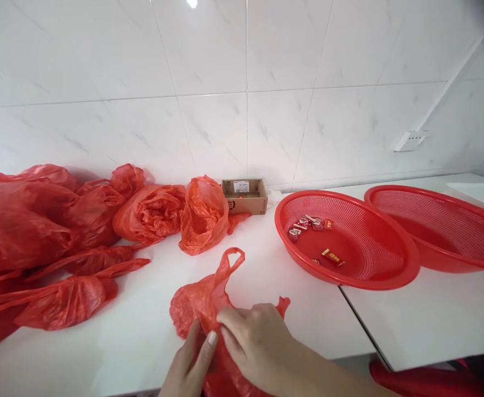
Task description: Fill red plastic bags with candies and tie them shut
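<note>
A thin red plastic bag [196, 295] lies crumpled at the front of the white table, one loop handle standing up. My left hand [192, 358] pinches the bag's film between thumb and fingers, low in the view. Just to its right, my right hand [258, 342] is closed on the same bag, its curled fingers gathering the plastic. The two hands are close together. What lies inside the bag is hidden, and part of it hangs down between my hands toward the table edge.
Several filled red bags [27, 220] crowd the left side. An open red bag [204, 215] stands near a small cardboard box [246, 201] by the wall. At right, a red basket [374, 275] holds a few wrapped sweets [332, 257], beside a second red basket [444, 264].
</note>
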Motion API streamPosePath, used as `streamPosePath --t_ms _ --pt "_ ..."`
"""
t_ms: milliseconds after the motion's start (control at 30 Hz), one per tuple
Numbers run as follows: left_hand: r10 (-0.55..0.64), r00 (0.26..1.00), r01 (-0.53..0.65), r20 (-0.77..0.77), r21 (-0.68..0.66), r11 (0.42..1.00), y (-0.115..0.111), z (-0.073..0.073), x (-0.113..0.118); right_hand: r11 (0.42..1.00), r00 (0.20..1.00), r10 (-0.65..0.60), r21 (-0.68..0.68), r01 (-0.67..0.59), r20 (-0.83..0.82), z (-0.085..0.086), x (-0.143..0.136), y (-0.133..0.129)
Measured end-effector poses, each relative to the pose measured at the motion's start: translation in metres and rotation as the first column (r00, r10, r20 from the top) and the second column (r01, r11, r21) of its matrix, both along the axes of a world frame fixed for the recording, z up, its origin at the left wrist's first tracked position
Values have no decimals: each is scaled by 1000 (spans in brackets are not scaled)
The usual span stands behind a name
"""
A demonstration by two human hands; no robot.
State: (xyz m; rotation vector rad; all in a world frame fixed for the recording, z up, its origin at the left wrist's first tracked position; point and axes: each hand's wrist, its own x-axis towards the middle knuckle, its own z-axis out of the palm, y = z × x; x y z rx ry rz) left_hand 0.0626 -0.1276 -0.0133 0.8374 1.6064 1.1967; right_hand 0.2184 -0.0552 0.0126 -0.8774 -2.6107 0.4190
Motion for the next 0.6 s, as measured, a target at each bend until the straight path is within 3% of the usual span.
streamPosePath --t_ms 100,200,300,400,533,600 --pt "23 972 -22 235 -8 1000 14 -10 0 997 998 43 -62 -46 -47 3 -4 -11" --pt "21 943 -52 333 86 995 28 -11 0 978 995 30 -202 -48 -91 2 -2 -14" --pt "38 929 -101 369 153 983 34 -10 2 960 997 -66 -273 56 -28 -4 4 0" --pt "174 890 -238 422 103 966 30 -15 0 937 978 -156 -294 191 140 -8 17 24" --pt "262 844 -294 467 -4 956 23 -30 -25 858 915 -343 -326 398 214 -5 38 50" --pt "301 843 -339 446 6 941 21 -33 -40 849 890 -376 -289 442 256 -2 43 57"
